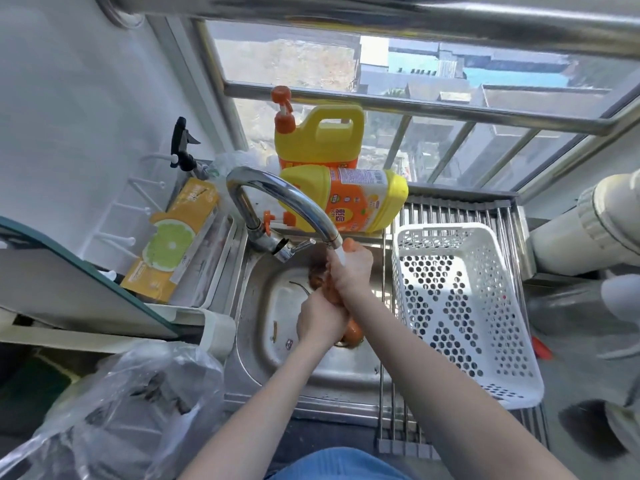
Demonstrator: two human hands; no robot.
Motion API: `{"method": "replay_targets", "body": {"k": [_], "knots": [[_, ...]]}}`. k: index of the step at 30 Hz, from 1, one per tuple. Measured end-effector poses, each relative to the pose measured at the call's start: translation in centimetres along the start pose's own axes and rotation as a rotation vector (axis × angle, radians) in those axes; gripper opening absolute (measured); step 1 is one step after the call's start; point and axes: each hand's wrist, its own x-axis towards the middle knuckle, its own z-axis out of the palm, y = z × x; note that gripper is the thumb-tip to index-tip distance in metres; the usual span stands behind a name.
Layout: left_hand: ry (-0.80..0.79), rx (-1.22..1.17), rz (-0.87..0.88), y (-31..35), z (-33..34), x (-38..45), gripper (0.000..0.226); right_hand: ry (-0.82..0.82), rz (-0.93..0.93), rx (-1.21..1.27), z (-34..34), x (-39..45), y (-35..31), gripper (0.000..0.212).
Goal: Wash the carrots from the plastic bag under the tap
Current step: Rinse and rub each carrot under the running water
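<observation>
Far left, lower corner: clear plastic bag (114, 407) slumped on the counter beside the sink, dark stuff inside, can't tell what. Above it a yellow box with a lime picture (173, 240) leans in a white tray against the wall.

Sink (256, 299) next, steel, a few scraps on the basin floor. Chrome tap (277, 199) arcs over it from the back left, water running from the spout.

Your left hand (320, 322) sits low over the drain, fingers curled round the thick end of a carrot (351, 332); the orange end shows just under the hand. Your right hand (351, 271) is higher, right under the stream, also wrapped round the carrot, with an orange tip poking out above the knuckles by the spout. Hands are touching each other, both clamped on. Whether that's one carrot or two, can't tell: the middle is hidden by fingers and blurred.

Behind the tap: two yellow detergent jugs (322, 140), one upright on the sill, one lying on its side in front.

Right of the sink: white perforated basket (460, 306) on a roll-up steel drying rack (450, 211). Far right: white pipe (588, 223).
</observation>
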Motion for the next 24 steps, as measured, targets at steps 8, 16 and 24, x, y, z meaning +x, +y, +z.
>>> {"method": "replay_targets", "body": {"k": [8, 16, 24], "knots": [[-0.423, -0.752, -0.222, 1.6, -1.9, -1.3, 0.016, -0.302, 0.126, -0.159, -1.2, 0.9, -1.2, 0.027], [-1.022, -1.071, -0.197, -0.6, -2.8, -1.1, 0.033, -0.855, 0.436, 0.612, -2.5, 0.6, 0.1, 0.022], [-0.065, -0.308, -0.056, 2.7, -1.6, 0.8, 0.007, -0.197, 0.151, 0.005, -0.2, 1.2, -3.0, 0.031]]}}
